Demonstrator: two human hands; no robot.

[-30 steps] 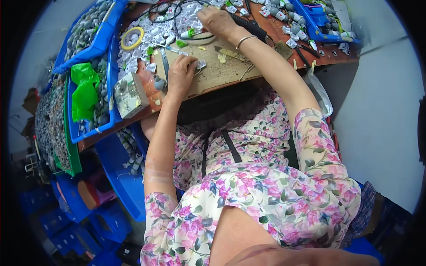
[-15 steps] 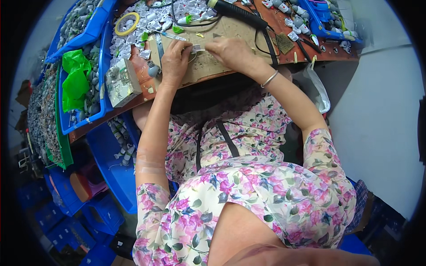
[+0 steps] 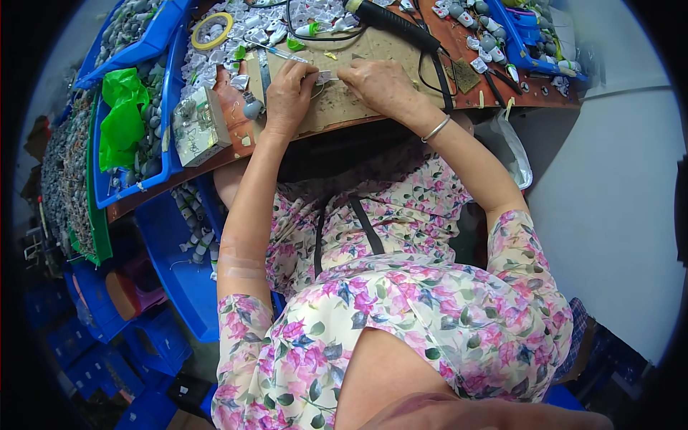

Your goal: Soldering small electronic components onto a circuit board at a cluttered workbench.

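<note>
Above the cardboard sheet (image 3: 322,118) my left hand (image 3: 289,97) is closed on a small white plastic part (image 3: 322,76). My right hand (image 3: 383,86) faces it, its fingers pinched at a thin pale wire or pin (image 3: 332,79) that runs to the white part; which of the two it is, I cannot tell. A thin wire loops below the left fingertips. Beside my left wrist lies a grey bulb-shaped piece (image 3: 252,107). A slim blue-and-white stick tool (image 3: 276,51) rests just beyond the left fingers.
White plastic parts (image 3: 251,29) are heaped at the back, with a yellow tape roll (image 3: 212,31). A black-handled tool (image 3: 394,25) and pliers (image 3: 494,86) lie right. Blue bins (image 3: 172,107) and a small box (image 3: 198,129) stand left; another blue bin (image 3: 534,54) stands right.
The whole view has shifted slightly, so the tabletop things appear a little higher and farther right. Both hands keep nearly the same pose, still close together at the white part.
</note>
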